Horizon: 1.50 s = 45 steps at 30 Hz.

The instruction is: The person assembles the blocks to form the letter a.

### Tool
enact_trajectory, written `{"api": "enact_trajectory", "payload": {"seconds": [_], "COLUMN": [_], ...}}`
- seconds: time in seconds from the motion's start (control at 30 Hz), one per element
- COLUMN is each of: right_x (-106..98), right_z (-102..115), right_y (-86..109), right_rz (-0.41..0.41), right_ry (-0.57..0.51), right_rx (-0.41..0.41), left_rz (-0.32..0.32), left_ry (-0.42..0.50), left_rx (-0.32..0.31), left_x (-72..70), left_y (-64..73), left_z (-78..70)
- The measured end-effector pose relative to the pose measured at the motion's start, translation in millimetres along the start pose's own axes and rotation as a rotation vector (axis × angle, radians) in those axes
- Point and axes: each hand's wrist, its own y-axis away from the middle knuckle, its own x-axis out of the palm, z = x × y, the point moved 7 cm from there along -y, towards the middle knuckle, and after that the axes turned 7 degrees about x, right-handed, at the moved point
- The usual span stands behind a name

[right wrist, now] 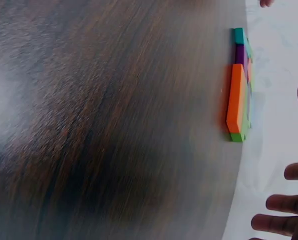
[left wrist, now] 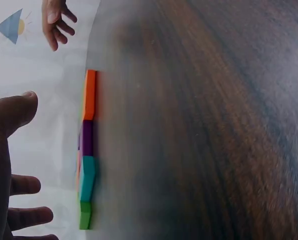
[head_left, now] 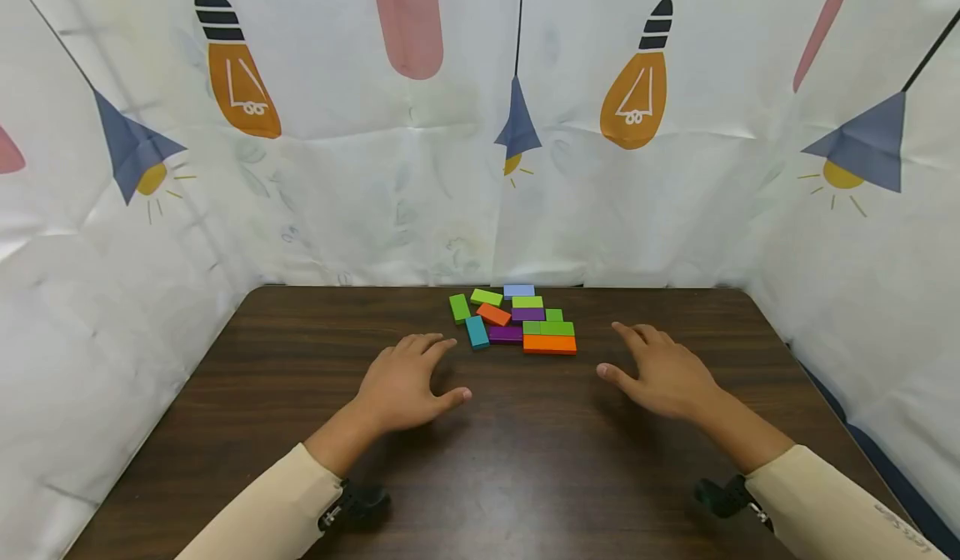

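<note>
Both hands hover over the brown table with spread, relaxed fingers and hold nothing. In the head view the left hand (head_left: pixel 405 385) is front-left of a group of coloured blocks, its fingers pointing toward them. The right hand (head_left: pixel 663 372) is to the right of the group, thumb toward the middle. Among the blocks are an orange block (head_left: pixel 550 344) at the front, a purple block (head_left: pixel 506 335), a teal block (head_left: pixel 477 332), a smaller orange block (head_left: pixel 493 314), a light blue block (head_left: pixel 519 291) at the back and several green blocks (head_left: pixel 460 308). They lie close together near the far edge.
The dark wood table (head_left: pixel 300 327) ends at a white curtain (head_left: pixel 337 210) printed with lamps and bulbs, which stands behind and on both sides. A dark wrist device (head_left: pixel 352 506) is strapped at the left sleeve, another device (head_left: pixel 727 497) at the right.
</note>
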Motion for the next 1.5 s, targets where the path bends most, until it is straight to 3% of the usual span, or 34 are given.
{"api": "enact_trajectory", "payload": {"seconds": [0.23,0.7,1.0,1.5], "right_x": [11.2,38.9,46.4,57.3], "right_z": [10.0,31.6,44.6,51.2], "right_y": [-11.8,-26.8,-31.1,-37.1], "right_rz": [0.014,0.124,0.153,0.176], "right_ry": [-0.032,-0.041,-0.057,0.024], "right_rx": [-0.013,-0.063,-0.122,-0.144], "left_rz": [0.014,0.054,0.063,0.093], "left_ry": [0.016,0.048,0.066,0.101], "left_rx": [0.021,0.062,0.1,0.125], "left_x": [13.8,33.1,40.3,45.8], "left_y": [-3.1,-6.3,-10.4,-20.1], "left_z": [-7.1,-19.8,-24.9,-38.3]}}
